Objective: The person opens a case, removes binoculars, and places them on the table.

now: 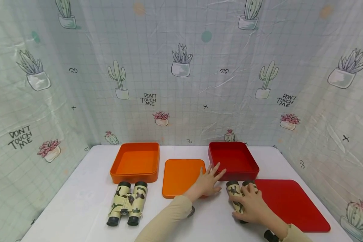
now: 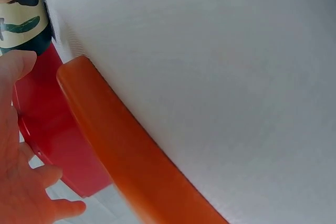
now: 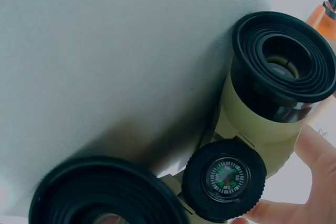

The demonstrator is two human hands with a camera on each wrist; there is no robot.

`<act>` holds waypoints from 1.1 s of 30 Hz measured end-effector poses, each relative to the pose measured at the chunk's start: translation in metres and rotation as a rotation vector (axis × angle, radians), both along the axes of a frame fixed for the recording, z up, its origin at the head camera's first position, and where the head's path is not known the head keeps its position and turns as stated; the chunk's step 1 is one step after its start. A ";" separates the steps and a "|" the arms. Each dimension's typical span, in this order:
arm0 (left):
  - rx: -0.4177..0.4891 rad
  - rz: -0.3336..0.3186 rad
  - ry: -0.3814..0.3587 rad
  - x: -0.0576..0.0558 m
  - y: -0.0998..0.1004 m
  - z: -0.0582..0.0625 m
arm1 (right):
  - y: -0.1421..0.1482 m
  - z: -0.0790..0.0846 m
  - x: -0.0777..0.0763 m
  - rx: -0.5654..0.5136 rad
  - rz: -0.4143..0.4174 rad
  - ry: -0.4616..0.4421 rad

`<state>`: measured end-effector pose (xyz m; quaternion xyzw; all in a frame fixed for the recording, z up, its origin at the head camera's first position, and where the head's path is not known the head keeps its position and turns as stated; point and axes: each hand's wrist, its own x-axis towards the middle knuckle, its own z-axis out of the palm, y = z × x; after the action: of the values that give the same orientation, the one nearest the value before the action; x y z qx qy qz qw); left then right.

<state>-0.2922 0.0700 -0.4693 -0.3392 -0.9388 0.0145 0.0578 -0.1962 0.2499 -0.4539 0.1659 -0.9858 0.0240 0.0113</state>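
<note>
In the head view my right hand (image 1: pixel 254 205) grips camouflage-patterned binoculars (image 1: pixel 233 192) from above, fingers curled over them. In the right wrist view their black eyecups and a round compass (image 3: pixel 227 179) show, with fingers (image 3: pixel 320 182) against one barrel. Spread fingers mark my left hand (image 1: pixel 208 184), which holds nothing. It hovers by the right edge of the orange lid (image 1: pixel 178 178) and the front corner of the red box (image 1: pixel 239 176). How close it is to either cannot be told.
A second camouflage pair of binoculars (image 1: pixel 116 201) lies at left, before an open orange box (image 1: pixel 134 179). The red lid (image 1: pixel 299 208) lies flat at right, partly behind my right hand. A cactus-print curtain (image 1: pixel 181 101) rises behind and beside the white table (image 1: pixel 78 201).
</note>
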 end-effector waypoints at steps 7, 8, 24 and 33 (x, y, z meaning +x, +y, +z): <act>-0.004 0.004 0.005 -0.001 -0.002 0.001 | -0.007 -0.005 -0.004 -0.005 -0.015 0.028; -0.004 0.005 0.003 -0.001 -0.002 0.001 | -0.008 -0.006 -0.005 0.000 -0.017 0.035; 0.011 0.020 -0.012 -0.001 -0.002 -0.003 | -0.006 -0.005 -0.008 0.012 -0.037 0.004; 0.110 -0.003 -0.102 0.018 -0.014 0.013 | 0.000 0.003 -0.001 -0.092 -0.055 0.027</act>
<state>-0.2739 0.0555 -0.4559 -0.3370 -0.9395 -0.0547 0.0284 -0.1974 0.2494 -0.4513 0.1386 -0.9876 0.0666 0.0329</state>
